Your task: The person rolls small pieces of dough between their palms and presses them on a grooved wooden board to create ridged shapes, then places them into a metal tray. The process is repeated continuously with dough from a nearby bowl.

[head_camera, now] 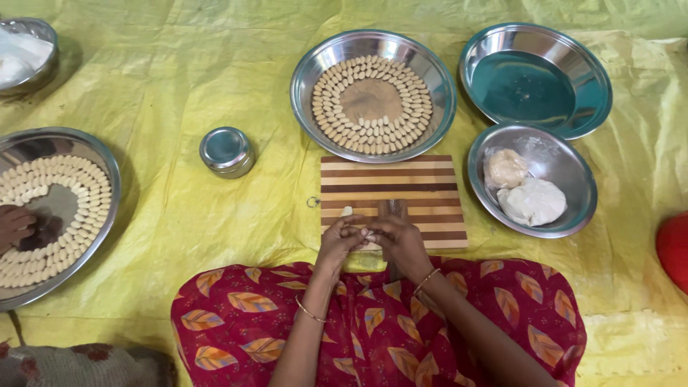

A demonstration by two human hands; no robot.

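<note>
My left hand [340, 240] and my right hand [396, 240] meet over the near edge of a striped wooden board [401, 179], fingers pinched together on a small piece of pale dough [347, 212]. A dark wooden tool [392, 209] lies on the board under my right hand. Beyond the board stands a round steel plate [304, 79] with several small dough pieces laid in rings. To the right, a steel bowl [566, 218] holds two dough lumps [530, 201].
An empty steel plate [534, 75] sits at the back right. A small lidded steel tin [226, 151] stands left of the board. At far left another person's hand [13, 223] rests on a second plate [107, 172] of dough pieces. Yellow sheet covers the floor; a red object [674, 247] lies at the right edge.
</note>
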